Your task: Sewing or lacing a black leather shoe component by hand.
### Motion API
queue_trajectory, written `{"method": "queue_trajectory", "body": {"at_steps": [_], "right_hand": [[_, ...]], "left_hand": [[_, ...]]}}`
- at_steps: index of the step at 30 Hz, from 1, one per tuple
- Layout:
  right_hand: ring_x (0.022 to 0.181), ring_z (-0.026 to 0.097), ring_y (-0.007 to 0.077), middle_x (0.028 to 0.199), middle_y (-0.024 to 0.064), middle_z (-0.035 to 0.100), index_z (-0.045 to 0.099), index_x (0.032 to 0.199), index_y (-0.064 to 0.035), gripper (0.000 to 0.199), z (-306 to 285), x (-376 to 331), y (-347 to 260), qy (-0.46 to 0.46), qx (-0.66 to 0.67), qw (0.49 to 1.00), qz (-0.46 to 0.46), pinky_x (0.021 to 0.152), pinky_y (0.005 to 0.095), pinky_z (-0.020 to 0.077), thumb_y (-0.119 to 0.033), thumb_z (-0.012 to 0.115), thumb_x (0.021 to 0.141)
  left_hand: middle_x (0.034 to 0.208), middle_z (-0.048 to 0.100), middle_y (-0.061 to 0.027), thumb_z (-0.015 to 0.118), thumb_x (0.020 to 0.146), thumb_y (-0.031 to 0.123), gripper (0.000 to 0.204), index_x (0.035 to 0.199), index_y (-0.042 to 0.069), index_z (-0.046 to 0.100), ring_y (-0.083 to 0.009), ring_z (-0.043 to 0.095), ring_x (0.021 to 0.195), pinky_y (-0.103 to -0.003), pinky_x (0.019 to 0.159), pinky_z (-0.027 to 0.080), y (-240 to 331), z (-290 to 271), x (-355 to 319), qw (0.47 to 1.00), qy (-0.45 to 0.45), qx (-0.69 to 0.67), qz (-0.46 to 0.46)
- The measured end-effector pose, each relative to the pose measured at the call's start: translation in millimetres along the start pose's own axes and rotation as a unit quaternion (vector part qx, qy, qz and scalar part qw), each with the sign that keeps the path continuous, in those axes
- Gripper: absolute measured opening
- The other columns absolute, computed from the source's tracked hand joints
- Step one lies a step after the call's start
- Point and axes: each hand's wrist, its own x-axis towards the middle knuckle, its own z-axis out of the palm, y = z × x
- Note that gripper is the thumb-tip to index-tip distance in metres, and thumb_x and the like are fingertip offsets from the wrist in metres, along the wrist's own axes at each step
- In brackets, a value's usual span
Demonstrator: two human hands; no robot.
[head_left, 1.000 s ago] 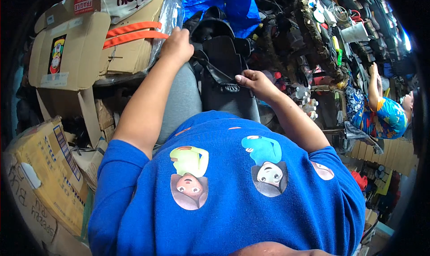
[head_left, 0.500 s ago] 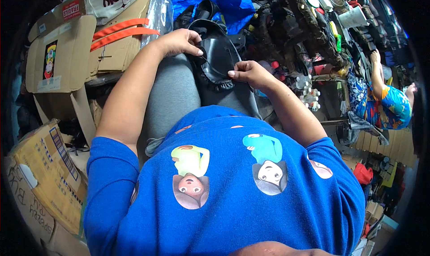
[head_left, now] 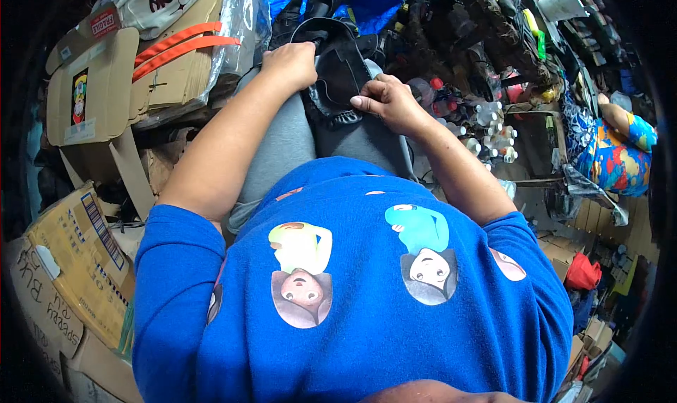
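A black shoe upper [head_left: 340, 70] lies sole side up across my lap, its near end gathered into tight pleats. A thin dark cord or edging runs along its inside rim, but its exact kind is hard to make out. My left hand [head_left: 290, 66] is closed in a fist at the upper's left edge, the back of the hand hiding what the fingers grip. On the right edge, my right hand [head_left: 388, 103] pinches with thumb and forefinger near the pleats. Whatever sits between those fingertips is too small to tell.
More black shoes [head_left: 323, 2] and a blue plastic sheet [head_left: 363, 1] lie beyond my knees. Flattened cardboard [head_left: 95, 86] with orange strips [head_left: 176, 43] is at the left. Small bottles [head_left: 497, 135] stand at the right, where another person in a colourful shirt [head_left: 620, 156] sits.
My left hand has turned over from an open-looking pinch into a fist, back of the hand up. My right hand has shifted slightly up along the upper's edge. The other person's arm has moved.
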Motion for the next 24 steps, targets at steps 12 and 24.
{"method": "queue_trajectory", "body": {"at_steps": [12, 24], "right_hand": [[0.085, 0.058, 0.0290, 0.083, 0.0123, 0.060, 0.068, 0.081, -0.0061, 0.040, 0.3, 5.9, 10.4, -0.022, 0.045, 0.999, 0.005, 0.074, 0.0404, 0.0436, -0.046, 0.066, 0.079], [0.075, 0.051, 0.0138, 0.079, 0.0056, 0.052, 0.062, 0.079, 0.0003, 0.035, -14.1, 14.6, -8.9, -0.072, 0.013, 0.997, 0.025, 0.066, 0.0309, 0.0419, -0.034, 0.071, 0.081]], "left_hand": [[0.098, 0.059, -0.0080, 0.065, 0.073, -0.001, 0.021, 0.093, 0.008, 0.063, -0.0305, 0.061, 0.089, -0.037, 0.076, 0.050, -45.4, -5.7, -52.7, 0.948, 0.115, -0.138, 0.262], [0.099, 0.058, -0.0072, 0.062, 0.071, 0.001, 0.033, 0.100, 0.016, 0.068, -0.0286, 0.061, 0.085, -0.039, 0.077, 0.049, -48.6, -2.7, -52.7, 0.957, 0.107, -0.034, 0.267]]}}
